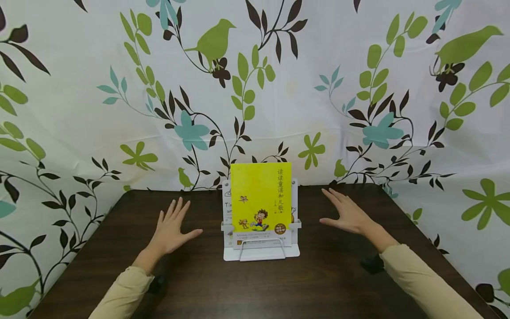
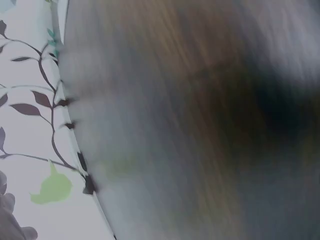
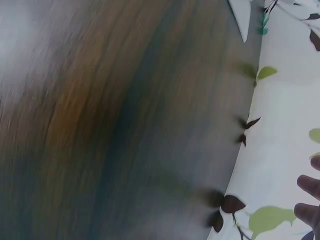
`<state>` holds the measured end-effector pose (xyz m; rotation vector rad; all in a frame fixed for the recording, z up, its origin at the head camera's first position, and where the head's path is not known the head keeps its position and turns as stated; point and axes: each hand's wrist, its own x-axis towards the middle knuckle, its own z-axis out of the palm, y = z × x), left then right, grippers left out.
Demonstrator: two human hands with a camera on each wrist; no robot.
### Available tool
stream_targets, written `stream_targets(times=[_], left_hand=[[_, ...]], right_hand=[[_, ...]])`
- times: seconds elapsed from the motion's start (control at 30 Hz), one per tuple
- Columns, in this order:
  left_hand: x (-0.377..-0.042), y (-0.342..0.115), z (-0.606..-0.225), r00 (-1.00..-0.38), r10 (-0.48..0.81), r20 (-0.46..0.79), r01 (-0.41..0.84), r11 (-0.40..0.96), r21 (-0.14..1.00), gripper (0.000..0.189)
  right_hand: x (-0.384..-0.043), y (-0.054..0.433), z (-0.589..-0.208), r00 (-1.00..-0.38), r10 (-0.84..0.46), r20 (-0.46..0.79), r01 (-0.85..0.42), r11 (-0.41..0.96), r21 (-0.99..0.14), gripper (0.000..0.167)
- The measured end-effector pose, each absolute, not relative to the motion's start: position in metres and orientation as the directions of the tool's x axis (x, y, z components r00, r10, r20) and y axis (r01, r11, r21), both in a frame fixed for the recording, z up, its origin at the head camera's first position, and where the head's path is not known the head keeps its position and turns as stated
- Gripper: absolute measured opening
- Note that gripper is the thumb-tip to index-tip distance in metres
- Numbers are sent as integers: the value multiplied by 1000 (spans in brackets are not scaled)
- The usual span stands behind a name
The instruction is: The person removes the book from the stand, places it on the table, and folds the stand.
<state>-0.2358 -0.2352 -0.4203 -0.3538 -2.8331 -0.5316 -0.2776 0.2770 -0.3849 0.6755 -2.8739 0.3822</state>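
Note:
A yellow book [image 1: 259, 199] with a cartoon child on its cover leans upright on a white book stand [image 1: 296, 251] at the table's middle. Behind it, the edges of a white book or sheet [image 1: 227, 208] show. My left hand [image 1: 169, 230] hovers left of the stand, fingers spread, holding nothing. To the right of the stand my right hand [image 1: 346, 212] is held out likewise, thumb apart from the fingers and palm bare. Neither hand touches the book. In each wrist view only a few fingertips [image 2: 12, 220] [image 3: 309, 200] show at the outer edge.
A dark brown wooden table [image 1: 259, 288] lies under the hands. Its back edge meets a white cloth [image 1: 279, 106] printed with green birds, leaves and blue flowers, which also runs down both sides. A white corner of the stand [image 3: 242, 17] shows atop the right wrist view.

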Motion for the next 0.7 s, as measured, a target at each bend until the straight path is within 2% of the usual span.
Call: stream_targets(times=[0.2, 0.37, 0.53, 0.7], left_hand=[[-231, -216, -414, -930, 166, 327, 314, 820, 479, 91], [-226, -196, -411, -913, 130, 387, 354, 726, 590, 87], [-224, -178, -406, -880, 103, 465, 421, 624, 659, 83], [-227, -165, -404, -851, 69, 520, 475, 521, 709, 78]], right_hand=[[-274, 261, -382, -895, -390, 215, -445, 802, -397, 92], [-270, 245, -378, -881, -383, 277, -473, 706, -528, 87], [-266, 229, -373, -871, -381, 311, -489, 610, -624, 78], [-263, 216, -372, -871, -373, 320, -487, 569, -663, 72]])
